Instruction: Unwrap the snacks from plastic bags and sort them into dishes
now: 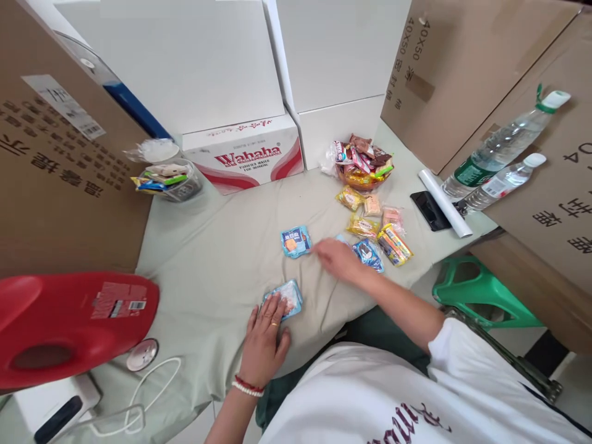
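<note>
My left hand lies flat with fingers stretched over a light blue snack packet near the table's front edge, partly covering it. Farther in lies a blue snack packet with a pale label. At its right edge, the fingertips of my right hand are drawn together and appear to pinch its corner. Behind my right hand a bit of another light blue packet shows. To the right are a dark blue packet, a yellow and orange packet and a yellow wrapped snack.
A bowl of wrapped sweets stands at the back. Water bottles, a white roll and a black phone-like object lie right. Left are a clear snack tub and a red jug. Boxes enclose the table.
</note>
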Available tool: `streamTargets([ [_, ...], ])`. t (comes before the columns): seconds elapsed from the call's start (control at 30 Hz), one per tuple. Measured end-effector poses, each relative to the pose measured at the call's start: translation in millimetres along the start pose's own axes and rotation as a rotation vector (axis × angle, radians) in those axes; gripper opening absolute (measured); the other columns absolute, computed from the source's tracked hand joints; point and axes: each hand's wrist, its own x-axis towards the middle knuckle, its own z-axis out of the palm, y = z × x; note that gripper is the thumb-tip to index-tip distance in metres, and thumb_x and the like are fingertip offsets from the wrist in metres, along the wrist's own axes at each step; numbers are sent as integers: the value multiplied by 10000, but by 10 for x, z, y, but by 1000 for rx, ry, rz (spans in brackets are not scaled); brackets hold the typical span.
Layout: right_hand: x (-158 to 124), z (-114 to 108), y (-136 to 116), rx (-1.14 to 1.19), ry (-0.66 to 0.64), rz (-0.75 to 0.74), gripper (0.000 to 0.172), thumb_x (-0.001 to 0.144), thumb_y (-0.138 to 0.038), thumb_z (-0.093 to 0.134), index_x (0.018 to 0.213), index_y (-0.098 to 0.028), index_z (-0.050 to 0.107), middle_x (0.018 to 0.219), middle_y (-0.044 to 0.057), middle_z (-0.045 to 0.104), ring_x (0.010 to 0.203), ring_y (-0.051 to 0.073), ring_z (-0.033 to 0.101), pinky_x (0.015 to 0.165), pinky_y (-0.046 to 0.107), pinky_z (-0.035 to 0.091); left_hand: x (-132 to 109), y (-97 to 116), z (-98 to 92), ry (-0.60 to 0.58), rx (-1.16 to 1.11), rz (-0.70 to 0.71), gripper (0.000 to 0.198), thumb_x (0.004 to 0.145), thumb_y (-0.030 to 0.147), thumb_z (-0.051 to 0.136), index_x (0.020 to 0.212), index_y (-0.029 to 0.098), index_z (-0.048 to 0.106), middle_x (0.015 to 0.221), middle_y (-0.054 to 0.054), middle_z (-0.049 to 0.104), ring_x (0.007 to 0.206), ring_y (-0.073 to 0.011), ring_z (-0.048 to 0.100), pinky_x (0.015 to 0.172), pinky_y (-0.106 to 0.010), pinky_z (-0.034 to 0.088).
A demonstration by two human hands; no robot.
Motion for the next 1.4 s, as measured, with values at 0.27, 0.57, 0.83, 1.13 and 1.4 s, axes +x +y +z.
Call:
streamTargets([
  [0.27,968,-1163,1271,-548,273,385,382,989,-281,537,1290,-87,669,1308,225,642,1283,374,431,1073,486,351,-4,0,11,88,64,19,459,1003,248,516,1460,220,550,1562,-135,553,1470,-269,507,1239,-496,349],
  [0.57,1465,-1020,1333,-488,198,452,411,1023,-157,354,1180,-114,731,1259,198,684,1234,338,463,986,433,361,-16,-1,36,127,77,-2,491,984,213,518,1472,245,557,1540,-87,585,1432,-242,548,1239,-454,350],
  [0.83,1231,-835,768,-524,172,234,379,1016,-161,424,1280,-160,696,1241,188,684,1232,334,487,1034,458,335,-13,-29,75,178,72,19,493,995,183,488,1478,252,556,1535,-74,592,1427,-235,551,1234,-444,346],
  [1.13,1398,-926,481,-169,247,-59,150,912,-193,597,1016,-212,703,1059,87,707,1030,264,559,938,392,414,-40,-38,69,165,50,-6,445,1006,170,472,1423,266,594,1511,-58,615,1408,-218,560,1183,-444,418],
  [1.4,1244,-1104,279,-249,251,-441,193,996,-225,509,1011,-214,701,984,84,687,973,255,517,868,389,370,-50,-39,116,158,35,-25,458,1009,155,470,1421,294,611,1505,-36,620,1420,-200,539,1206,-426,398],
])
